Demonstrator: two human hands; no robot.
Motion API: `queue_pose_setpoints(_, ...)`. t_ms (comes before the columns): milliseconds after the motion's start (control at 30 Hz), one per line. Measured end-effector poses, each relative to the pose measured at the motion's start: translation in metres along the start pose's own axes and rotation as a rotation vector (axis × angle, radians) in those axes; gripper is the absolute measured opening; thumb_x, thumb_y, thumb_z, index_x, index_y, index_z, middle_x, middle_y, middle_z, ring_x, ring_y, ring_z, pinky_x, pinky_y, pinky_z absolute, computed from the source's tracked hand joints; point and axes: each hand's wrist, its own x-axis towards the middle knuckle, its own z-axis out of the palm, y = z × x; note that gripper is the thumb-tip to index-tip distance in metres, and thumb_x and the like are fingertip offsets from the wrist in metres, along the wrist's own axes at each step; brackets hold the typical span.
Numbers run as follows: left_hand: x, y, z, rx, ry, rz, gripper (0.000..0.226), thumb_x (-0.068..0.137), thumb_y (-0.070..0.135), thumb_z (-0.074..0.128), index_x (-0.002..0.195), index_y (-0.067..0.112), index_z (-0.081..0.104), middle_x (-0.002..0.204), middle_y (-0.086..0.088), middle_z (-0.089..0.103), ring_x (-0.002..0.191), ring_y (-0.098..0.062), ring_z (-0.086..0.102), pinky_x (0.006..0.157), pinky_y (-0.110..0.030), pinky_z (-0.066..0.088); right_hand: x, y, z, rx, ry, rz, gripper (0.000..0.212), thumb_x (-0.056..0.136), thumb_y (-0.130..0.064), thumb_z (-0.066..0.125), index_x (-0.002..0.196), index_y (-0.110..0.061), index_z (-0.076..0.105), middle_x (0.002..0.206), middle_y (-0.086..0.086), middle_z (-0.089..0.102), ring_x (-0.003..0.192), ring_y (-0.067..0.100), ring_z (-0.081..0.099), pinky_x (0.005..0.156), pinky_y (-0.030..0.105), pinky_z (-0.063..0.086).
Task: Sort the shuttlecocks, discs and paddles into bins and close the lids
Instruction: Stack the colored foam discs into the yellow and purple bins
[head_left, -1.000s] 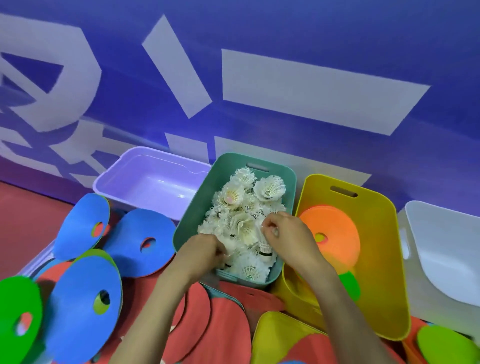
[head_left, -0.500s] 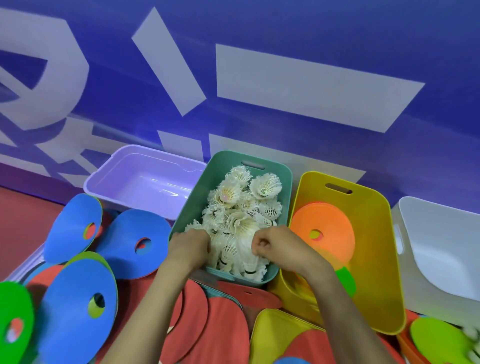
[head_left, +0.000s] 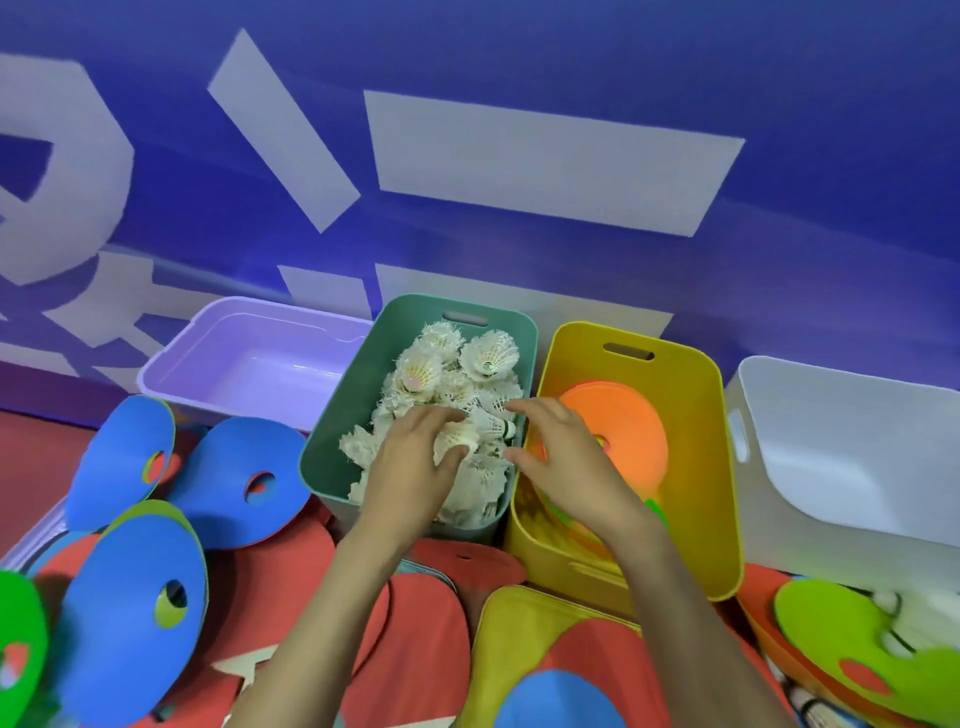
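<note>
I'm on the shuttlecock step: left hand (head_left: 410, 470) and right hand (head_left: 563, 460), fingers spread, press the shuttlecocks (head_left: 488, 358) into the green bin (head_left: 332, 436). Next, I reckon, the loose blue discs (head_left: 228, 483), near left.

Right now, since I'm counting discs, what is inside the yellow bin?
In the yellow bin an orange disc lies on top, with a green disc peeking out under it. The right hand and forearm cover the near left part, so whatever lies there is hidden.
</note>
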Motion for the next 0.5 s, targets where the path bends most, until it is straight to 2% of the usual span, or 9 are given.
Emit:
queue_pose_setpoints(133,-0.024,0.058,0.035,-0.137,0.105,0.131,0.030,0.083,0.017,0.058,0.113,0.017,0.062,0.114,0.001,0.058,0.109,-0.014,0.052,0.093,-0.017,0.035,-0.048,0.032,-0.030,0.021,0.220,-0.025,0.050,0.090,-0.022,0.060,0.137,-0.022,0.042,0.136,-0.004,0.045,0.128,0.013,0.037,0.107,0.024,0.027)
queue_pose_setpoints(200,-0.042,0.090,0.058,-0.197,0.114,0.194,0.031,0.083,0.016,0.057,0.113,0.015,0.061,0.113,0.001,0.057,0.108,-0.011,0.052,0.095,-0.018,0.037,-0.079,0.052,-0.048,0.035,0.283,-0.019,0.048,0.090,-0.020,0.060,0.136,-0.022,0.045,0.134,-0.002,0.046,0.126,0.014,0.040,0.106,0.024,0.029)
queue_pose_setpoints(333,-0.085,0.151,0.113,-0.242,0.065,0.268,0.032,0.081,0.012,0.059,0.113,0.016,0.061,0.112,0.004,0.056,0.107,-0.006,0.051,0.093,-0.016,0.038,-0.150,0.106,-0.085,0.046,0.325,0.002,0.042,0.088,-0.022,0.057,0.129,-0.018,0.052,0.126,0.002,0.054,0.119,0.018,0.049,0.102,0.026,0.035)
queue_pose_setpoints(400,-0.110,0.176,0.140,-0.279,0.018,0.273,0.035,0.079,0.006,0.062,0.112,0.015,0.062,0.111,0.005,0.056,0.106,-0.003,0.050,0.091,-0.013,0.038,-0.185,0.132,-0.099,0.052,0.326,0.037,0.041,0.086,-0.023,0.055,0.127,-0.017,0.054,0.125,0.001,0.055,0.118,0.018,0.050,0.100,0.025,0.035)
queue_pose_setpoints(500,-0.145,0.202,0.177,-0.298,-0.079,0.250,0.035,0.077,0.009,0.065,0.112,0.016,0.062,0.111,0.007,0.054,0.106,0.000,0.048,0.092,-0.008,0.034,-0.234,0.173,-0.113,0.019,0.323,0.113,0.038,0.088,-0.021,0.056,0.126,-0.017,0.054,0.125,0.001,0.055,0.117,0.018,0.050,0.100,0.024,0.034)
